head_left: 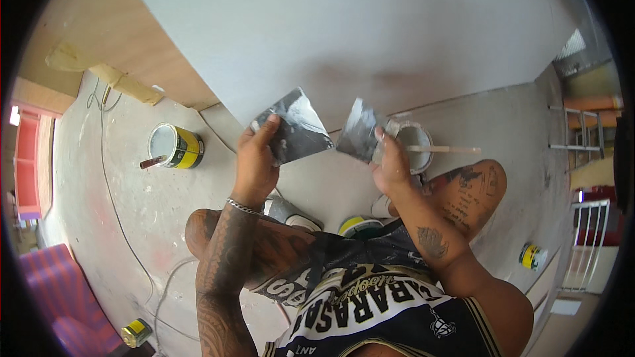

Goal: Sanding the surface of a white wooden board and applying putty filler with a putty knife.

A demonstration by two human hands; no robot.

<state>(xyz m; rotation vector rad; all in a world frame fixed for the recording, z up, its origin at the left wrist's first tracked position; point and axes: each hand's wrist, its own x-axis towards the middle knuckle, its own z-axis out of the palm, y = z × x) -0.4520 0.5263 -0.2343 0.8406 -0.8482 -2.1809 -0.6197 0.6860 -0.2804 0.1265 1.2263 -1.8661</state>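
At the floor's (86, 158) edge along the pale wall (410, 13), the person sat with both hands raised. The left hand (256, 162) was closed around a metal blade (296, 133), its thumb pressed on the face. The right hand (391, 166) was also closed, gripping a second blade (356, 135) near its right edge. Both blades were tilted above the floor, smeared with white paste (309, 114); their lower inner corners came very near, but I cannot tell whether they touched. Just beside the right hand, close to the wall edge of the floor, stood a bucket (430, 139), with a stick (463, 150) extending past its rim to the right. Toward the floor's left edge stood a yellow-black can (192, 149), and a brush (153, 161) rested at its rim.
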